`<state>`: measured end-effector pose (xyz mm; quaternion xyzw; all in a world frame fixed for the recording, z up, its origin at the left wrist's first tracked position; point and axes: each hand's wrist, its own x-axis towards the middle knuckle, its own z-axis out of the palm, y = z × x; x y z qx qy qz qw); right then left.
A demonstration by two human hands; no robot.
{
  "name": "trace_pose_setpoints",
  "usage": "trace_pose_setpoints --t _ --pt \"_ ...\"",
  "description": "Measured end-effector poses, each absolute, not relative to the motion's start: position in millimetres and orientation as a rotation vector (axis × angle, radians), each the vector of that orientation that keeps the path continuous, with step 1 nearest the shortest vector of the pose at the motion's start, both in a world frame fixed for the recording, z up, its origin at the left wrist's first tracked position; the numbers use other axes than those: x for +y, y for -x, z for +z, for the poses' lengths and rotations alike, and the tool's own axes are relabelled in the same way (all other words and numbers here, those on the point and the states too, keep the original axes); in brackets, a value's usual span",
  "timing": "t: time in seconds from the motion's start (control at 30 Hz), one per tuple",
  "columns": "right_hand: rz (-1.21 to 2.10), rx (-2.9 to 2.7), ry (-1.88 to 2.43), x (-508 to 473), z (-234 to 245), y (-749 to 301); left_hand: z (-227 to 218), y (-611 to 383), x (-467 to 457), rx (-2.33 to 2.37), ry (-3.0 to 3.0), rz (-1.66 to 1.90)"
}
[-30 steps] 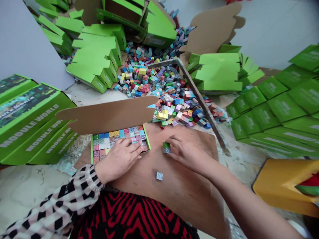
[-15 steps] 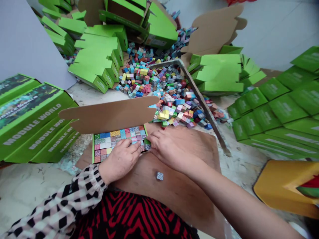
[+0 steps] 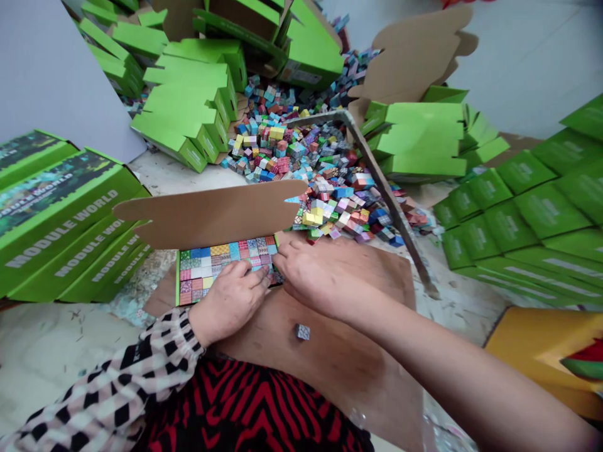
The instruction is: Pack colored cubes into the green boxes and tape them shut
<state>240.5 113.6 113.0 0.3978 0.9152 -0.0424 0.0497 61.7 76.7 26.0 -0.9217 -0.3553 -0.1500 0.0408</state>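
A shallow green cardboard box [image 3: 178,285] lies with its brown lid [image 3: 211,216] raised, holding rows of small patterned cubes [image 3: 202,267]. My left hand [image 3: 230,298] rests over the lower middle of the box, fingers stretched across the cubes and touching them. At the right end of the box is my right hand [image 3: 306,273], its fingers bent around the end wall and over the nearest cubes. The fingertips partly hide that corner. One grey patterned cube [image 3: 303,331] sits loose on the brown board [image 3: 348,351], below my right hand.
A big pile of loose cubes [image 3: 320,169] spreads behind the box, with a bent metal bar [image 3: 391,188] across it. Closed green boxes [image 3: 70,213] stand at left. More green boxes [image 3: 527,194] are stacked at right, near a yellow container [image 3: 541,351]. Open green boxes [image 3: 193,103] lie behind.
The fingers of my right hand have shifted slightly, and the green flap that showed beside them is now hidden. My left hand stays on the cubes. The whole view has moved a little.
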Motion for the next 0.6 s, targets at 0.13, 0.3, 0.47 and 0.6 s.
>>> trace_pose_setpoints --t 0.13,0.3,0.47,0.6 --pt "-0.062 2.762 -1.043 115 107 -236 26 -62 77 -1.065 2.81 -0.485" --pt "-0.095 2.644 -1.177 113 127 -239 26 -62 78 -1.073 2.784 -0.495" --pt "-0.118 2.592 -1.228 114 130 -243 25 -60 77 -1.069 2.795 -0.465" --pt "-0.284 2.64 -1.267 118 105 -248 25 -59 76 -1.08 2.804 -0.449"
